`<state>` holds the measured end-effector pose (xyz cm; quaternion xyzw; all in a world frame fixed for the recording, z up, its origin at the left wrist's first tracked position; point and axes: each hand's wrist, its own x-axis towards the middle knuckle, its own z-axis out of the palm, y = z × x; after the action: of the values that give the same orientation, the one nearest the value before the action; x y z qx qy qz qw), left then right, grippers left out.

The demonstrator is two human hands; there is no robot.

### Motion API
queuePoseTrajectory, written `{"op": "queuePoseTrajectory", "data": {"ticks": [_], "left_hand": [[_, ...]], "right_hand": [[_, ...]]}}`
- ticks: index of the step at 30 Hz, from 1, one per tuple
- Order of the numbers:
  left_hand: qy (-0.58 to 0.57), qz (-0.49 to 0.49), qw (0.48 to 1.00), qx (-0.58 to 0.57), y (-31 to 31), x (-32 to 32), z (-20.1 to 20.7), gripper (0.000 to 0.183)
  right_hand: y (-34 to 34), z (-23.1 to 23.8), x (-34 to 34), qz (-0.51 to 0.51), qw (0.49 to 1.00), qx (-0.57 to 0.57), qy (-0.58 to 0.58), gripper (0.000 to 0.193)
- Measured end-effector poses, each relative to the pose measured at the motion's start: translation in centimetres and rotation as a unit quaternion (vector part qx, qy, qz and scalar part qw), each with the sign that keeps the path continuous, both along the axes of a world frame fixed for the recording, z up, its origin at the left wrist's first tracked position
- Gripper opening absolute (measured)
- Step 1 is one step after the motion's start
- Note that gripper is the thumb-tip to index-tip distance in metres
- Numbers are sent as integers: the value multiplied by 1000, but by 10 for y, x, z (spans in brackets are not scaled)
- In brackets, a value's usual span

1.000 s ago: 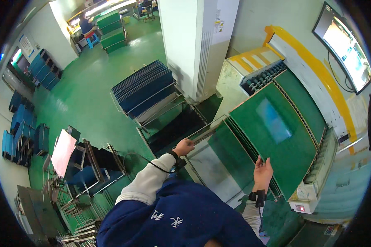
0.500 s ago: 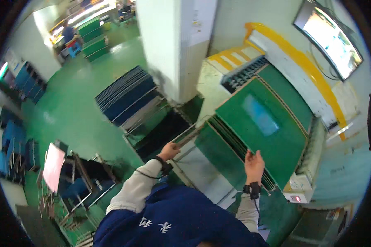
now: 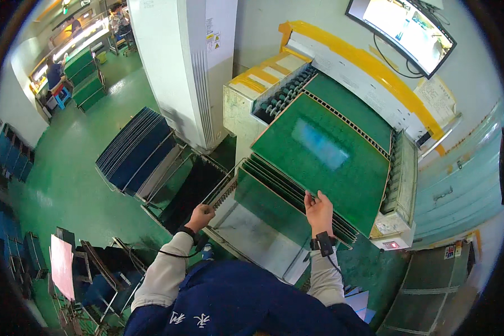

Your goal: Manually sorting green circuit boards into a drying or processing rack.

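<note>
A large flat green panel (image 3: 330,145) slopes from the roller machine (image 3: 285,89) toward me, its near edge above a wire rack (image 3: 229,193). Several more green boards (image 3: 277,193) stand close together in the rack under that edge. My right hand (image 3: 319,214) is raised at the panel's near edge, thumb and fingers apart with nothing seen between them. Whether its fingertips touch the panel, I cannot tell. Beside the rack's left side is my left hand (image 3: 200,217), its fingers curled closed. What it may hold is hidden.
Left of the rack stands another rack of dark blue boards (image 3: 137,148), with a white pillar (image 3: 179,67) behind. More racks (image 3: 103,274) and a pink sheet (image 3: 62,266) are at lower left. A screen (image 3: 403,33) hangs above the machine. People sit at a far bench.
The view has swung so that the surroundings sit further left in the picture. Both hands keep about the same places by the rack and panel.
</note>
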<state>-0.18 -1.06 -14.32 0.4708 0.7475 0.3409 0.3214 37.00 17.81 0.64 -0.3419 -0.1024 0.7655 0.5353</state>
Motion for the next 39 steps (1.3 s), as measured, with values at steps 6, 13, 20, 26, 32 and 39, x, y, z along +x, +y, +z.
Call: {"op": "queuePoseTrajectory", "data": {"ticks": [6, 13, 20, 26, 32, 39], "left_hand": [[4, -12, 1000, 7, 0, -9, -27, 23], [-4, 26, 1000, -5, 2, 0, -25, 28], [20, 31, 999, -2, 0, 4, -18, 26], [29, 43, 999, -9, -1, 3, -25, 24], [52, 35, 998, 8, -3, 1, -34, 27], [31, 57, 998, -22, -1, 9, -13, 28]], "right_hand": [[10, -3, 0, 2, 1000, 6, -15, 23], [13, 8, -1, 1, 999, 13, -29, 25], [20, 3, 1, 6, 1000, 19, -17, 23], [27, -5, -4, 15, 1000, 6, -25, 23], [21, 2, -14, 71, 997, 26, -32, 28], [6, 10, -17, 133, 966, 93, -201, 27]]}}
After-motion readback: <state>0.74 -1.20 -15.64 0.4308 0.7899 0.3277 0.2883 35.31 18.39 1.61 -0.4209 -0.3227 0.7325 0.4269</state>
